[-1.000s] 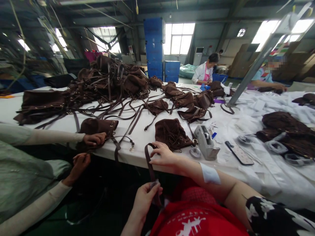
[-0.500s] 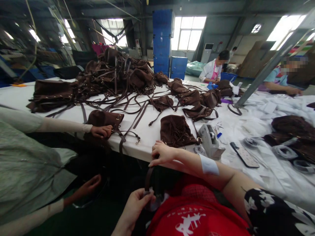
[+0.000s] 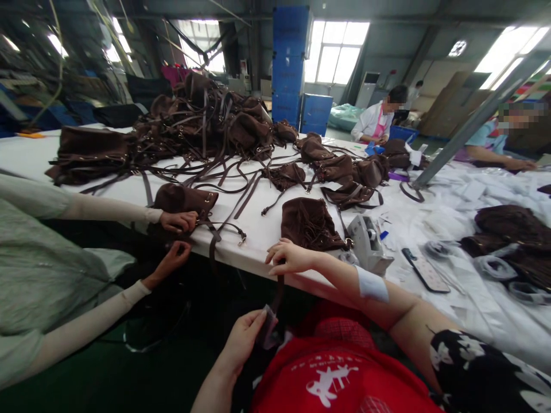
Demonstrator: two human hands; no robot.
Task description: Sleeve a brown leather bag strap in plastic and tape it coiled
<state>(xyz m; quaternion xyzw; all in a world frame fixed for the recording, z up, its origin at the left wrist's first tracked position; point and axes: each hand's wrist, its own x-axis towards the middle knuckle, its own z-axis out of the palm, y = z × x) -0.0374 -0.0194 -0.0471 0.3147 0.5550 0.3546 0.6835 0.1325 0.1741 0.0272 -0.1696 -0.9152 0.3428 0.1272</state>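
My right hand (image 3: 289,257) is at the near edge of the white table (image 3: 253,226), fingers pinched on a brown strap (image 3: 279,293) that hangs down below the edge. Below it, over my lap, my left hand (image 3: 246,336) is closed on the strap's lower end, where a small clear wrap sits. A brown suede fringed bag (image 3: 309,224) lies on the table just beyond my right hand. A white band is round my right forearm.
A grey tape dispenser (image 3: 367,244) and a dark flat tool (image 3: 424,269) lie right of the bag. A large heap of brown bags and straps (image 3: 202,129) covers the far table. A co-worker's hands (image 3: 177,221) hold a brown bag on my left. Two more people work at the far right.
The strap has been drawn down through my right hand, and my left hand now holds its end lower and closer to me. The co-worker's lower hand rose toward the table edge.
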